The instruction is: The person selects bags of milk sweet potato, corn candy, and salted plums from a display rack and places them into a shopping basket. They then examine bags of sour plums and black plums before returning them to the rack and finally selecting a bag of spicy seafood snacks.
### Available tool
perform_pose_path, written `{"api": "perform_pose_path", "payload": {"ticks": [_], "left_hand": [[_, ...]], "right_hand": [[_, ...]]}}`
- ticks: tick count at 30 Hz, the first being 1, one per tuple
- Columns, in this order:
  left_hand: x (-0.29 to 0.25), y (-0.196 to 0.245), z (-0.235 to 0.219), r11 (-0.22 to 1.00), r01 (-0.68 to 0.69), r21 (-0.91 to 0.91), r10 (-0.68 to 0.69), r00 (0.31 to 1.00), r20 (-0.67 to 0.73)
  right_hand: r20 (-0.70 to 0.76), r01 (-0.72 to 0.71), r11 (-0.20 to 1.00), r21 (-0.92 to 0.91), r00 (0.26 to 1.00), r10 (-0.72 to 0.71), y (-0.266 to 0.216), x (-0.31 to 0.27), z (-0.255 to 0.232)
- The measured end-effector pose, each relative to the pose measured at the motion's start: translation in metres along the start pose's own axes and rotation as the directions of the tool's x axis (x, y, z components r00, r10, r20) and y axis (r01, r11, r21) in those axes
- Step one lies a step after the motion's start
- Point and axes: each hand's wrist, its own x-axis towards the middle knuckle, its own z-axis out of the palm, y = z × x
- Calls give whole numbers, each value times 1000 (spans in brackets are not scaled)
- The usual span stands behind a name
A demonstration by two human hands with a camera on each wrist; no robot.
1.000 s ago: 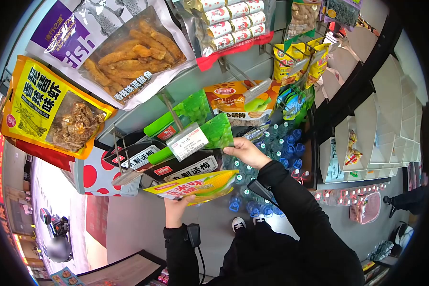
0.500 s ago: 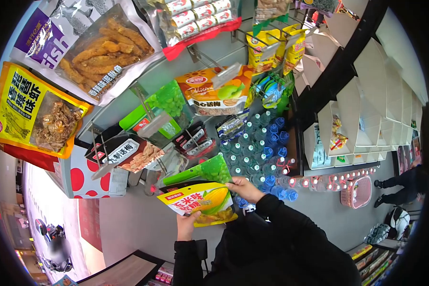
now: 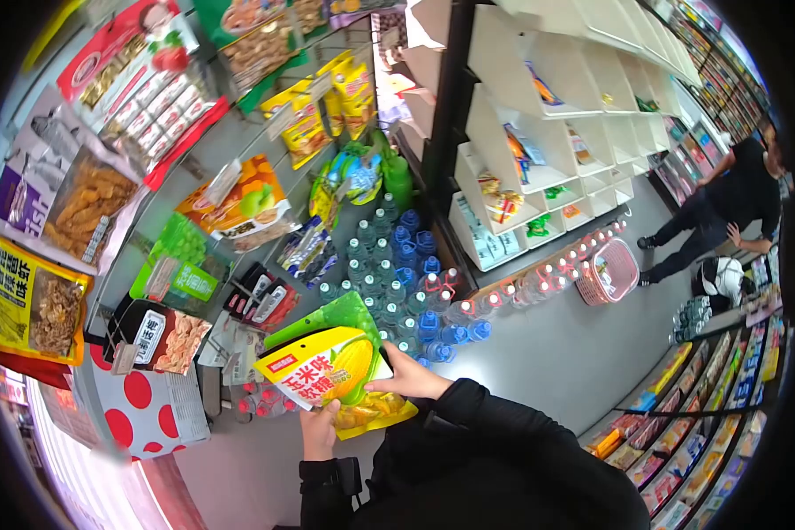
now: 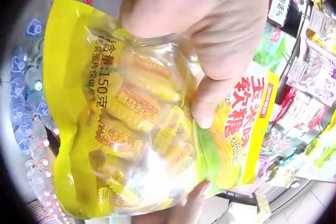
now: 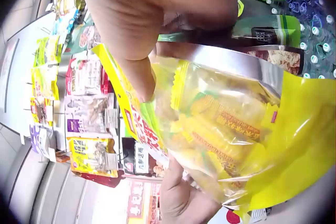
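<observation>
In the head view, both hands hold a small stack of snack bags in front of the body. Foremost is a yellow bag of corn soft candy (image 3: 314,369), tilted, its wrapped candies showing through a clear window (image 4: 136,119). Behind it are a green bag (image 3: 340,314) and a dark bag (image 5: 262,35), mostly hidden. My left hand (image 3: 319,431) pinches the candy bag's lower left edge, thumb in front. My right hand (image 3: 411,375) grips the stack's right side, with its thumb (image 5: 140,79) pressed on the candy bag's front and its fingers behind the bags.
Snack bags hang on a rack at the left, including a black plum bag (image 3: 159,340) and a green bag (image 3: 177,261). Bottles (image 3: 384,265) stand on the floor ahead. White shelves (image 3: 539,168), a pink basket (image 3: 608,272) and another person (image 3: 724,199) are to the right.
My hands have drawn the candy, green and dark bags away from the rack and down toward the body. The head view has swung right, bringing more shelves and the other person into sight.
</observation>
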Motion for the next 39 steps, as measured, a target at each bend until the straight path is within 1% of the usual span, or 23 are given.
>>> {"api": "perform_pose_path", "payload": {"ticks": [3, 5, 7, 9, 10, 11, 13, 15, 17, 18, 19, 22, 24, 25, 27, 28, 29, 31, 32, 34, 35, 37, 39], "left_hand": [[-3, -15, 31, 999, 4, 39, -5, 1000, 31], [-6, -27, 52, 997, 25, 66, -28, 999, 45], [-8, -39, 86, 992, 25, 126, -34, 997, 75], [-8, -61, 117, 989, 47, 139, -62, 993, 100], [-8, -73, 137, 989, 39, 141, -56, 991, 118], [-10, -87, 157, 989, 42, 142, -60, 990, 127], [-11, -122, 193, 984, 70, 164, -98, 981, 168], [-12, -159, 236, 986, 79, 149, -106, 977, 185], [-14, -195, 279, 983, 94, 159, -125, 972, 197], [-17, -208, 299, 979, 109, 174, -145, 967, 211], [-17, -226, 317, 978, 127, 165, -161, 964, 213], [-17, -266, 375, 977, 151, 148, -183, 957, 226], [-10, -294, 403, 960, 215, 178, -252, 941, 225], [-5, -302, 420, 948, 250, 197, -290, 932, 215], [12, -333, 441, 923, 302, 238, -354, 909, 221], [20, -342, 459, 920, 287, 268, -353, 903, 243], [25, -352, 474, 913, 278, 298, -357, 897, 259], [42, -375, 502, 889, 311, 335, -400, 885, 239], [51, -389, 513, 872, 341, 351, -441, 859, 262], [69, -418, 543, 843, 407, 353, -514, 804, 298], [77, -433, 561, 847, 375, 377, -498, 808, 314], [96, -472, 590, 819, 394, 417, -540, 777, 325], [108, -512, 618, 777, 445, 446, -602, 733, 316]], "right_hand": [[-56, 21, 1000, 5, 998, -20, 4, -21, -26], [-80, -55, 997, 49, 995, 59, 4, -38, -49], [-105, -52, 997, 65, 993, 59, 12, -57, -77], [-128, -68, 990, 125, 988, 84, 20, -80, -109], [-177, 41, 991, 131, 984, -18, 22, -92, -127], [-158, -28, 986, 167, 986, 55, 32, -105, -147], [-227, -8, 982, 187, 973, 51, 45, -135, -188], [-252, -24, 991, 130, 966, 56, 58, -162, -238], [-356, -7, 999, 33, 934, 18, 73, -191, -277], [-384, -71, 993, 93, 918, 101, 68, -206, -297], [-399, -112, 994, 14, 911, 108, 75, -218, -319], [-433, -130, 991, 35, 892, 132, 89, -249, -378], [-510, -135, 986, -98, 857, 66, 108, -263, -411], [-515, -152, 985, -78, 853, 91, 114, -272, -423], [-501, -73, 968, 240, 845, 188, 120, -278, -460], [-527, -68, 948, 311, 818, 231, 121, -282, -475], [-550, -84, 977, 198, 815, 181, 141, -285, -493], [-566, -98, 948, 302, 782, 261, 151, -293, -527], [-568, -113, 942, 315, 773, 282, 157, -301, -539], [-574, -168, 892, 420, 712, 404, 169, -307, -580], [-585, -166, 896, 413, 706, 400, 184, -312, -602], [-654, -216, 896, 388, 621, 432, 213, -324, -637], [-643, -225, 874, 431, 602, 473, 230, -338, -673]]}}
